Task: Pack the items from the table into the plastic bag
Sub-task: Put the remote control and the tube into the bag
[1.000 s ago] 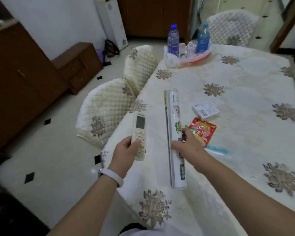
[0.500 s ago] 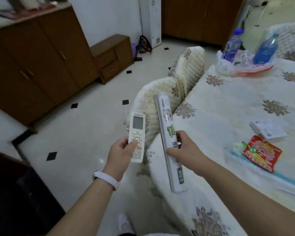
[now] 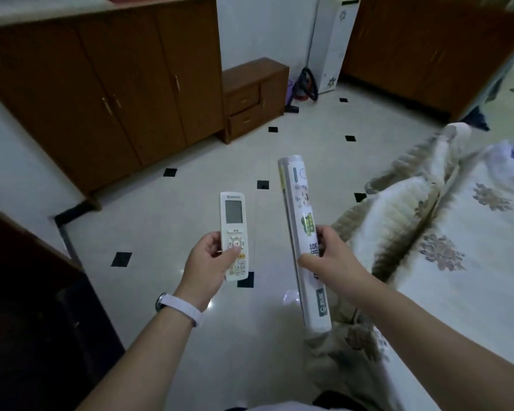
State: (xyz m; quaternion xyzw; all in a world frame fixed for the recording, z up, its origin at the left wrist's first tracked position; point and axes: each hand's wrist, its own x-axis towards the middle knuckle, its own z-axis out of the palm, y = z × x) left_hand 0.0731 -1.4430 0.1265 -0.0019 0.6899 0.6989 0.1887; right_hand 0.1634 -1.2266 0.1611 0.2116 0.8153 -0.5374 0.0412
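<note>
Two items were held off the edge of the cloth-covered table [image 3: 472,277]: a white plastic remote control [image 3: 234,229] pinched by the left hand [image 3: 208,262], a long white cylindrical roll [image 3: 298,215] gripped mid-length by the right hand [image 3: 331,262]. Roll slippage was judged possible, its wrapper looking smooth.

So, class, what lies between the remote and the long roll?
Nothing; the head view shows only tiled floor between the remote in the left hand and the roll in the right hand.
</note>
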